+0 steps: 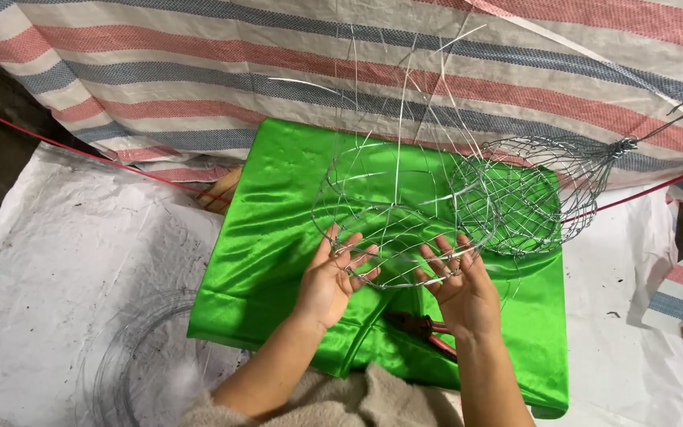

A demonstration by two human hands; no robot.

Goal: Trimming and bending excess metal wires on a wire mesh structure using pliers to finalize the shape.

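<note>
Head view: half-woven wire basket (385,209) at centre, over green satin cloth (278,237). Left hand (332,278) at 7 o'clock of the rim, right hand (460,283) at 5 o'clock, both with fingers spread, gripping the lower wires. Probably light and springy, easily bent; loose wire ends (405,87) rising toward 12 o'clock likely sharp, so best held by the woven rim. Finished wire basket with hook handle (531,194) at 3 o'clock, touching. Red-handled pliers (424,328) between the forearms; coil of wire (132,368) at 8 o'clock; striped tarpaulin (199,63) behind.
</note>
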